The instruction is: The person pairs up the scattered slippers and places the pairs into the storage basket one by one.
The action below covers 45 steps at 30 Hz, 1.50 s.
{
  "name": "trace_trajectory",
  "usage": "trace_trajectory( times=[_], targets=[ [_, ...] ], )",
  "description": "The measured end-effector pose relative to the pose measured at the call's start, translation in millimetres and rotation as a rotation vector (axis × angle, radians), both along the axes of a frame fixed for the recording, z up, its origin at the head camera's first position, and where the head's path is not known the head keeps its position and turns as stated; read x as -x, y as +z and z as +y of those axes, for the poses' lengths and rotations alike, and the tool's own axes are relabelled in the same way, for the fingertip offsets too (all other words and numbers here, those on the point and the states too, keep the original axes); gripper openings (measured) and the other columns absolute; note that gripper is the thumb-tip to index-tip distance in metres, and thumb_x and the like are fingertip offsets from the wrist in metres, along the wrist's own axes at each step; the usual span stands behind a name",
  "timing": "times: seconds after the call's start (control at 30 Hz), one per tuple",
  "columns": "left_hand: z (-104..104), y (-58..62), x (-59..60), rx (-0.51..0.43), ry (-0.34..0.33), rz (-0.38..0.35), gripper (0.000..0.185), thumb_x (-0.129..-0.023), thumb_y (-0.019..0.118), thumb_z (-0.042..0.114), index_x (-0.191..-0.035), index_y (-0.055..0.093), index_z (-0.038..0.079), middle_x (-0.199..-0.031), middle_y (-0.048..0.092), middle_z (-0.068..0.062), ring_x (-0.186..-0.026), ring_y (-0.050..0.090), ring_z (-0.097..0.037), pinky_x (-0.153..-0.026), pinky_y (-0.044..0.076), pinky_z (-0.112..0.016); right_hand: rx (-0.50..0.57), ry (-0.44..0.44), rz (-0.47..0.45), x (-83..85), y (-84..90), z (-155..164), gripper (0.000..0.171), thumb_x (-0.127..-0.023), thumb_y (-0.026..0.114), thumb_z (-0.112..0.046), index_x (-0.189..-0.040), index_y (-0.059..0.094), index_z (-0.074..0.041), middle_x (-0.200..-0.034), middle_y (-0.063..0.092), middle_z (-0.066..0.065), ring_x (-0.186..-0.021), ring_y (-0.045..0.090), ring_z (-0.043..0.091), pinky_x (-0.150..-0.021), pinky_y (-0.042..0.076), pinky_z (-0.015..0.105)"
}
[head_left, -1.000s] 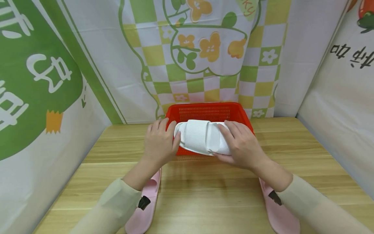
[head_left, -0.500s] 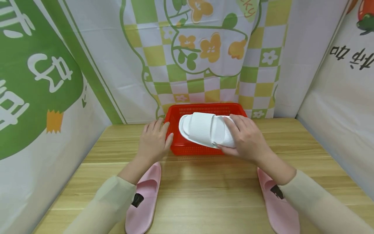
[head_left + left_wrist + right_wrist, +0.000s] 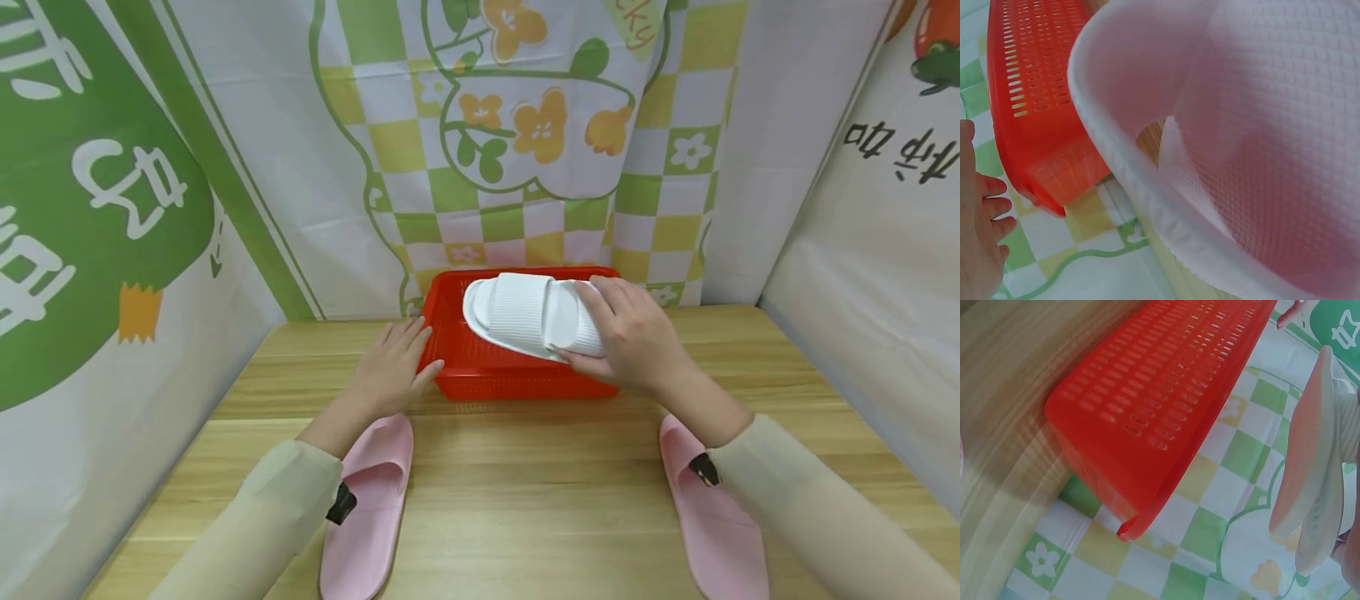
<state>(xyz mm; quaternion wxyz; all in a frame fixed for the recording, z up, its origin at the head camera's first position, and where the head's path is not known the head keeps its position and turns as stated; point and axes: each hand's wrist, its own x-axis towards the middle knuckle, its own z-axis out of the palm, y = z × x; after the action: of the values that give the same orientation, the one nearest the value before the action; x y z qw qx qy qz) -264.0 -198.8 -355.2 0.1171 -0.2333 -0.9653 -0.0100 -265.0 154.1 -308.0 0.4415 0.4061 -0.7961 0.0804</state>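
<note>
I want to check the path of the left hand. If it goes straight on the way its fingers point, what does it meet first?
Most likely the red basket: the left hand lies flat on the table, its fingertips already at the basket's left front corner, apparently touching, though depth is unclear.

1. A pink slipper (image 3: 367, 508) lies on the wooden table (image 3: 525, 500) at about 7 o'clock, toe end pointing away from the viewer
2. A second pink slipper (image 3: 712, 521) lies at about 5 o'clock, well apart from the first, angled slightly outward
3. A cloth backdrop (image 3: 525, 133) hangs at 12 o'clock, checked in green, yellow and white, with orange flowers and green outlines
4. A side panel (image 3: 90, 208) at 9 o'clock is white with a large green shape and white characters, plus a small orange mark low down
5. Another white panel (image 3: 885, 250) at 3 o'clock bears black characters and a red and green picture at its top
</note>
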Motion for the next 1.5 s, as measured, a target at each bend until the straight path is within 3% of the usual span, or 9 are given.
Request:
trace_trajectory(
  times=[0.43, 0.7, 1.17, 1.5],
  targets=[
    [-4.7, -10.8, 3.4, -0.003, -0.006, -0.074, 0.075, -0.1, 0.036, 0.051, -0.145, 0.033, -0.009, -0.153, 0.028, -0.024, -0.143, 0.022, -0.038, -0.116, 0.012, -0.048, -0.036, -0.004, -0.048, 26.4, 3.7, -9.0, 0.077, -0.074, 0.068, -0.052, -0.123, 0.056, 0.005, -0.109, 0.059, 0.024, -0.099, 0.056, 0.041, -0.086, 0.048, 0.054],
    [-3.6, -10.5, 1.0, -0.013, 0.004, -0.1, 0.077, -0.1, 0.037, 0.052, -0.146, 0.031, -0.009, -0.153, 0.028, -0.024, -0.143, 0.022, -0.036, -0.116, 0.012, -0.047, -0.081, -0.014, -0.077, 40.9, -0.4, -13.4, 0.075, -0.074, 0.07, -0.05, -0.122, 0.055, 0.004, -0.108, 0.059, 0.022, -0.098, 0.056, 0.039, -0.086, 0.048, 0.052],
    [-4.0, -11.8, 0.9, 0.016, 0.017, -0.104, 0.076, -0.101, 0.035, 0.051, -0.147, 0.029, -0.009, -0.154, 0.025, -0.024, -0.143, 0.022, -0.037, -0.116, 0.012, -0.046, -0.16, -0.022, -0.03, 70.1, -9.6, -17.9, 0.075, -0.076, 0.07, -0.054, -0.12, 0.055, 0.005, -0.102, 0.059, 0.022, -0.088, 0.056, 0.039, -0.081, 0.049, 0.05],
    [-3.0, -12.6, 0.7, 0.051, 0.017, -0.088, 0.075, -0.102, 0.034, 0.051, -0.147, 0.03, -0.01, -0.154, 0.025, -0.025, -0.143, 0.022, -0.037, -0.117, 0.01, -0.045, -0.215, -0.036, -0.091, 85.9, -16.4, -19.5, 0.074, -0.079, 0.067, -0.054, -0.122, 0.055, 0.005, -0.103, 0.059, 0.021, -0.091, 0.056, 0.039, -0.085, 0.047, 0.05]
  ],
)
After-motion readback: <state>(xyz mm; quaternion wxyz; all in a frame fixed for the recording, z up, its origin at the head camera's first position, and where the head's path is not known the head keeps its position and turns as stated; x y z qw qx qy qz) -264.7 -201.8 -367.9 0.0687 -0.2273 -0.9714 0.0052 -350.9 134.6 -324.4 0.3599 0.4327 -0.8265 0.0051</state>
